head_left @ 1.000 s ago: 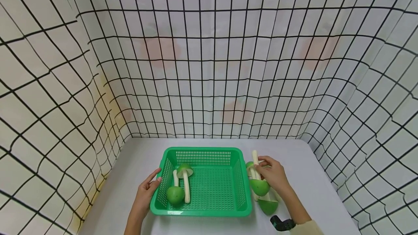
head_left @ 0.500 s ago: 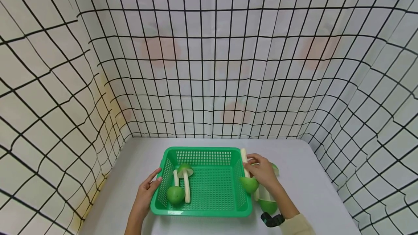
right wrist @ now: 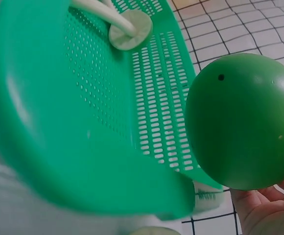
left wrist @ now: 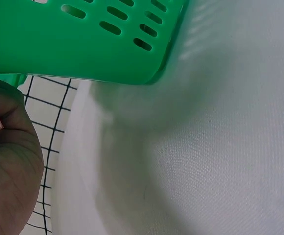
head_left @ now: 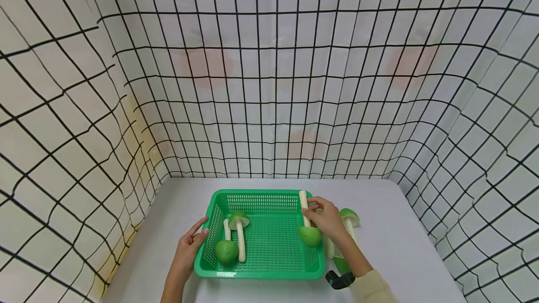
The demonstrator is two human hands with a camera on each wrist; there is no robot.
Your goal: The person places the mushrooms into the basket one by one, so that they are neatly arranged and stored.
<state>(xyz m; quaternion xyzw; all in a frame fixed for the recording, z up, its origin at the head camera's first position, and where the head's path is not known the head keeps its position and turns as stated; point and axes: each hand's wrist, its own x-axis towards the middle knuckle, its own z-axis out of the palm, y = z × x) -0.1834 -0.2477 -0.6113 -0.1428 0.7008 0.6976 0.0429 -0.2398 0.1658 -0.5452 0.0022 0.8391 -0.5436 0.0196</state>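
Note:
My right hand (head_left: 326, 219) grips the pale stem of a green-capped toy mushroom (head_left: 309, 236), cap toward me, over the right side of a green plastic basket (head_left: 258, 275). Its round cap, dotted with small dark spots, fills the right of the right wrist view. At the basket's left rim, my left hand (head_left: 188, 249) holds the side with thumb and fingers; its grip is partly hidden in the left wrist view. Inside the basket, on the left, lie two similar mushrooms, one with its cap (head_left: 226, 252) nearer me and the other with its cap (head_left: 238, 219) farther away.
More mushrooms, among them one with a cap (head_left: 349, 215) behind my right wrist, lie on the white table right of the basket, partly covered by my arm. A white backdrop with a black grid (head_left: 269, 78) surrounds the table. My right wrist wears a black device (head_left: 338, 279).
My right hand has carried its mushroom leftward from the pile on the table, past the basket's right rim to above its inside. My left hand and the basket have stayed put.

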